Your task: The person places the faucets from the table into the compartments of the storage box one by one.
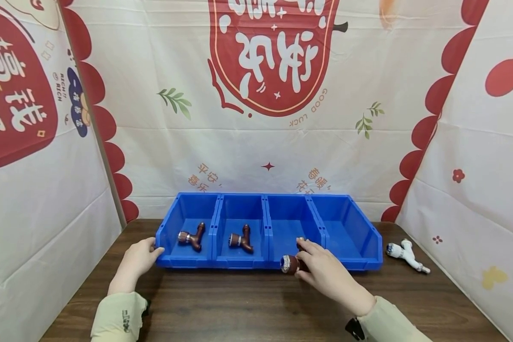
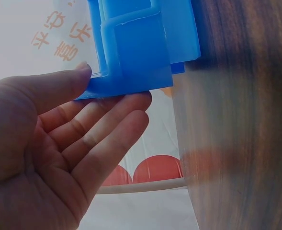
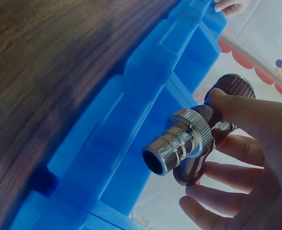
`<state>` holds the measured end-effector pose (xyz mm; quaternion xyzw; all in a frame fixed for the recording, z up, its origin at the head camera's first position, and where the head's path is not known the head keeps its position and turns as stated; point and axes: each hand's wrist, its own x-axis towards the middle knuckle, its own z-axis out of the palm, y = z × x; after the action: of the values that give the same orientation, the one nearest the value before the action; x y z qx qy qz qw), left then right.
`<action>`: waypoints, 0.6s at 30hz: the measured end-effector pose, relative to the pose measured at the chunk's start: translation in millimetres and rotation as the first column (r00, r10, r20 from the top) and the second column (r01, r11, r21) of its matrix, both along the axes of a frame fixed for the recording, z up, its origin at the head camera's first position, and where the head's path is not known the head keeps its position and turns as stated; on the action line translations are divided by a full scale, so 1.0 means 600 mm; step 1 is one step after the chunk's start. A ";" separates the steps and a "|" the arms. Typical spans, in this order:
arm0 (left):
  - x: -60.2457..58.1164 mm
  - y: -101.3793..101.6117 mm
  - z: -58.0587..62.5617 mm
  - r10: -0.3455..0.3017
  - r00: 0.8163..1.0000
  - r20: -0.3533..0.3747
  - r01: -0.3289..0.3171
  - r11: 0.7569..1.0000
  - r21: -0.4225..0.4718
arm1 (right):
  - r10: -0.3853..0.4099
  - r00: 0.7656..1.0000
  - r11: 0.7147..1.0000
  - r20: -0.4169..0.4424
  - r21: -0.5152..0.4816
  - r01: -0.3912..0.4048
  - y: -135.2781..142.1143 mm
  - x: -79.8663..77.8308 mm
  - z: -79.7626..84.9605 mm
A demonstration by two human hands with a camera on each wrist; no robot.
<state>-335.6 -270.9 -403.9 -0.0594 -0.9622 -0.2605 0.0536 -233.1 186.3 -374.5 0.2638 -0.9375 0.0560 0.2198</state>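
My right hand (image 1: 331, 275) pinches a dark brown faucet (image 1: 290, 264) over the front edge of the third compartment of a blue four-part bin (image 1: 243, 264). In the right wrist view, this faucet's ridged metal spout (image 3: 167, 148) points toward the camera, with the thumb across its body. My left hand (image 1: 137, 260) grips the bin's left end; in the left wrist view the thumb lies on one side of the blue rim (image 2: 131, 85) and fingertips touch the other. One brown faucet (image 1: 192, 237) lies in the leftmost compartment, a second brown faucet (image 1: 242, 240) in the compartment beside it.
A white faucet (image 1: 406, 256) lies on the wooden table (image 1: 222, 304), right of the bin. Behind the bin hangs a printed white cloth (image 1: 248, 156), with similar cloth walls on both sides.
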 end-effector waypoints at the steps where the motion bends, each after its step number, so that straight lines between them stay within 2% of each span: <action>1: 0.000 -0.001 -0.001 -0.003 1.000 -0.008 0.003 1.000 0.000 | 0.004 1.000 1.000 0.001 0.000 -0.004 0.001 -0.002 0.000; 18: -0.006 -0.005 -0.010 -0.013 0.999 -0.032 0.013 1.000 0.000 | 0.019 1.000 1.000 -0.005 0.010 -0.019 0.003 -0.028 0.007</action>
<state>-339.2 -274.1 -410.0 -0.0699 -0.9607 -0.2601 0.0674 -249.6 187.8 -370.5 0.2739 -0.9347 0.0528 0.2202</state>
